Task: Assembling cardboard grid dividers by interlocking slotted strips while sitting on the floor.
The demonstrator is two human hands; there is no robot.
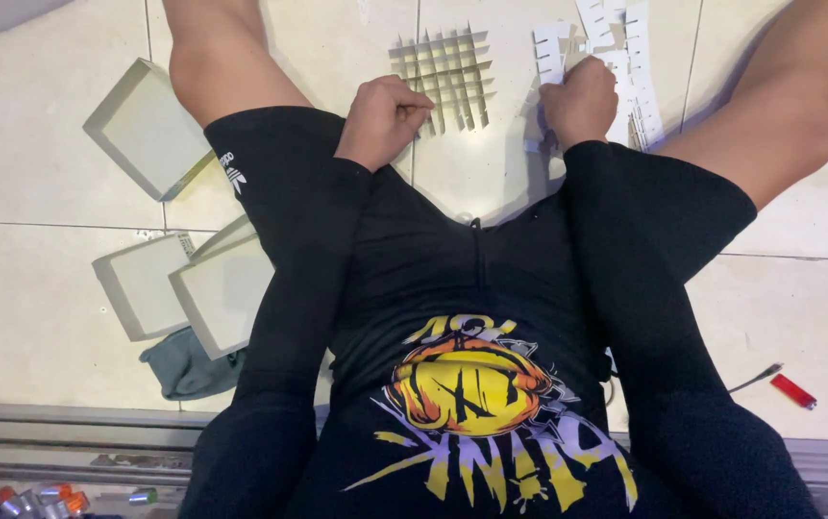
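The person is sitting on the tiled floor (39,192), legs spread, and both hands are working between the knees. The left hand (383,117) is curling into a loose fist at the near-left corner of a white cardboard divider grid (444,77); the fingertips seem to be pinching the edge of a strip there, though the exact grip is hidden. The right hand (579,98) is closing in a fist over the pile of loose slotted cardboard strips (630,67), apparently gripping one or more of them.

Judging from how things are lying, the grid is looking largely assembled, with its cells standing upright, while many strips are waiting unassembled in the pile just beside it. Three open white box trays (145,125) are lying well apart on the left, with nothing visible inside them.

Room is being limited by the two bare legs on either side and the dark-clothed torso below; the floor between the grid and the pile is staying open. A red lighter (792,390) and a teal cloth (183,365) are lying well away from the work.
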